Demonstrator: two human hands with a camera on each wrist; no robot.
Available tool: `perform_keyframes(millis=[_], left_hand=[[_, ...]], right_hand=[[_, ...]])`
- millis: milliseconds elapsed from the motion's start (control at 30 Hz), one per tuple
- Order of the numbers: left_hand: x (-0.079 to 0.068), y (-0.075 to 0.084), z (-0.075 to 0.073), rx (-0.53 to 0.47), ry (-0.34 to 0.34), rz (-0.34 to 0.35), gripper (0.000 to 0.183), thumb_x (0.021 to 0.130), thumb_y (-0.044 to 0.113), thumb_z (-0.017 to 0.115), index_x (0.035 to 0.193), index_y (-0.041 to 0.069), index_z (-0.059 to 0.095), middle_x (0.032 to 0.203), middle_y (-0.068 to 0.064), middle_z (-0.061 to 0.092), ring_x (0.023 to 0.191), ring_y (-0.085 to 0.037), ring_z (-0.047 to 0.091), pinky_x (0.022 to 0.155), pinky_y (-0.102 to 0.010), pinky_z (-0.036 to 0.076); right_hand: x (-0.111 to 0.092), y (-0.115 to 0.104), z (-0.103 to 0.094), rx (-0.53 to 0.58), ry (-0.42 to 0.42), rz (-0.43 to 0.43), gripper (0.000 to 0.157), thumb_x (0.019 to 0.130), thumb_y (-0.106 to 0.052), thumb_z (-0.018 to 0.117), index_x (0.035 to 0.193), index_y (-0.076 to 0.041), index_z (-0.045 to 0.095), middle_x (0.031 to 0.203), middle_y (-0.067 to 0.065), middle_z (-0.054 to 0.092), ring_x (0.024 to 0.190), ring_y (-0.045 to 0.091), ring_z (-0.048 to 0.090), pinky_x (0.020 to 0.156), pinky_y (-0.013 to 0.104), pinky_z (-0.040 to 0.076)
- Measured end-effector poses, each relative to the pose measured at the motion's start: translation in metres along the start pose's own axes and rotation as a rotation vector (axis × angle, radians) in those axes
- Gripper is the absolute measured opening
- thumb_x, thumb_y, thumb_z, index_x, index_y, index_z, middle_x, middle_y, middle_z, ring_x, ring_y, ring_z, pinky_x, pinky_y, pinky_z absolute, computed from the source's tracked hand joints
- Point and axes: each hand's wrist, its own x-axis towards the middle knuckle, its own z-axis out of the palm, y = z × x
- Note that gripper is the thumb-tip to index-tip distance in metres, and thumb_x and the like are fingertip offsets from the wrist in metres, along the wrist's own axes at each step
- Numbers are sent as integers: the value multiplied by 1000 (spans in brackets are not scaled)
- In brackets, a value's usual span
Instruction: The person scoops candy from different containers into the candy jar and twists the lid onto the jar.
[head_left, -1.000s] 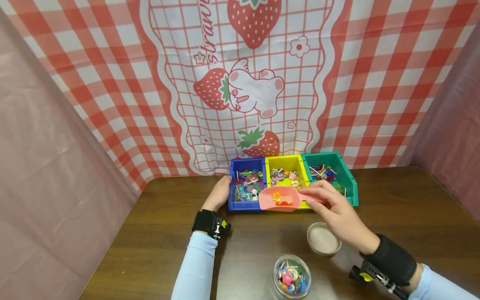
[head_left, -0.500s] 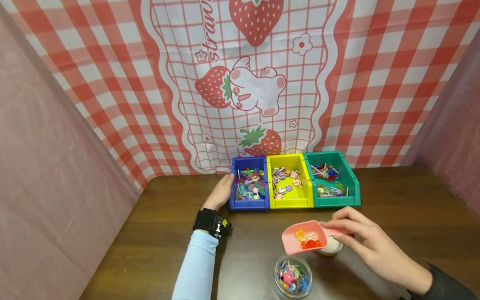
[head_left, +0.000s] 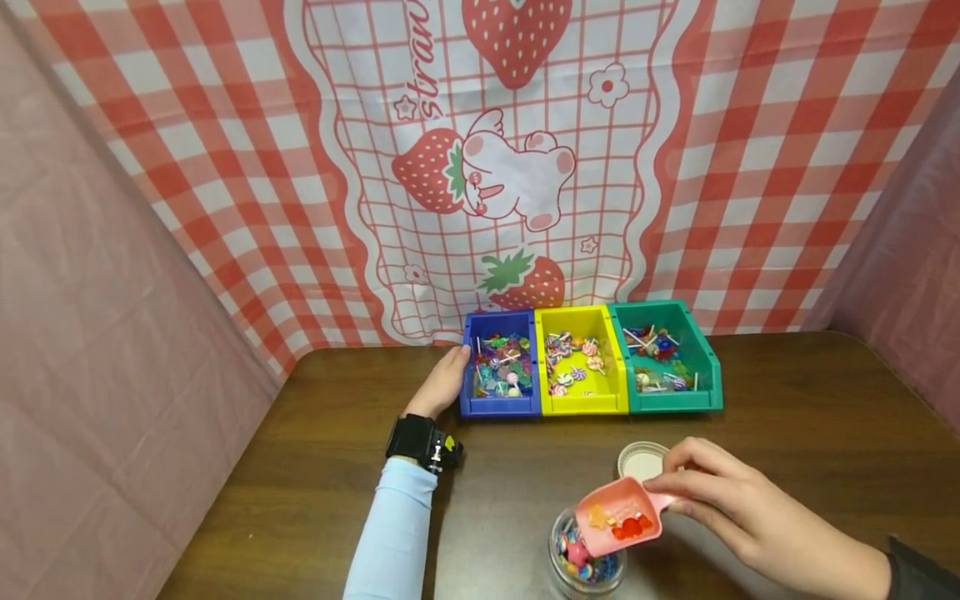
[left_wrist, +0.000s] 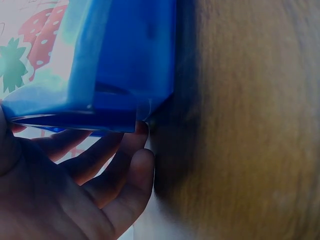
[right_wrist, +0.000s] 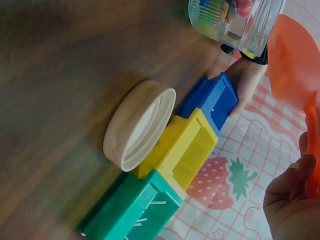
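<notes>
Right hand (head_left: 738,500) pinching the scoop (head_left: 603,543) by its handle; left hand (head_left: 438,385) gripping the blue bin (head_left: 500,406) at its outer side. Scoop's pink, with a rounded bowl, held partly over the mouth of the clear jar (head_left: 557,573). Load: yellow star piece (head_left: 599,517), shiny red pieces (head_left: 632,527). Jar's got mixed bright candies.

Brown table (head_left: 300,475): blue bin (head_left: 501,407), yellow bin (head_left: 583,405), green bin (head_left: 675,402), jar (head_left: 587,588), lid (head_left: 641,460).
</notes>
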Motion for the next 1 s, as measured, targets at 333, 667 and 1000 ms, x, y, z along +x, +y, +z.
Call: perform_keyframes(millis=[333, 667, 1000], left_hand=[[0, 0, 1, -19, 1, -3, 52, 111, 31, 29, 144, -6, 43, 139, -24, 52, 132, -34, 45, 114, -46, 29], [1, -2, 2, -24, 2, 1, 51, 110, 30, 29, 144, -6, 43, 138, -24, 52, 132, -34, 45, 115, -46, 28], [0, 0, 0, -4, -7, -3, 54, 110, 34, 29, 146, -5, 41, 143, -23, 49, 136, -33, 41, 116, -46, 27]], right_hand=[[5, -2, 0, -57, 7, -84, 22, 100, -26, 61, 116, -16, 71, 111, -5, 55, 101, 6, 50, 84, 14, 43], [10, -9, -5, -106, -14, -87, 23, 102, -31, 56, 116, -19, 71, 111, -9, 55, 101, 4, 49, 83, 13, 43], [19, -22, -14, -273, -104, -117, 36, 108, -38, 38, 118, -22, 69, 111, -14, 52, 100, 1, 43, 76, 9, 40]])
